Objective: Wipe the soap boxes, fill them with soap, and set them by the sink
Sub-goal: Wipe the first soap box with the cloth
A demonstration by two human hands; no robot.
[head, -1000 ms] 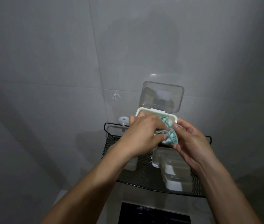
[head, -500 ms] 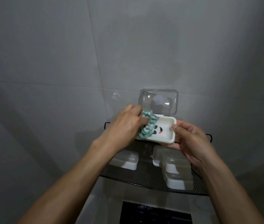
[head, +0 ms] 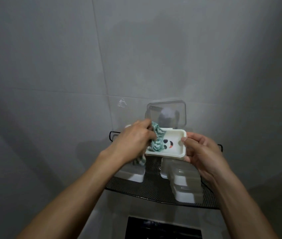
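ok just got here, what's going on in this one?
A person is wiping an open soap box. The right hand grips its right end above a black mesh shelf, and the left hand presses a green-and-white cloth into its left side. The clear lid stands open. More boxes sit on the shelf.

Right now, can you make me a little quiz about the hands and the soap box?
1. True or false: the box's clear lid is open.
2. Which hand holds the cloth? A) left B) right
3. Fill in: other boxes sit on the black mesh ____.

Key: 1 true; 2 A; 3 shelf.
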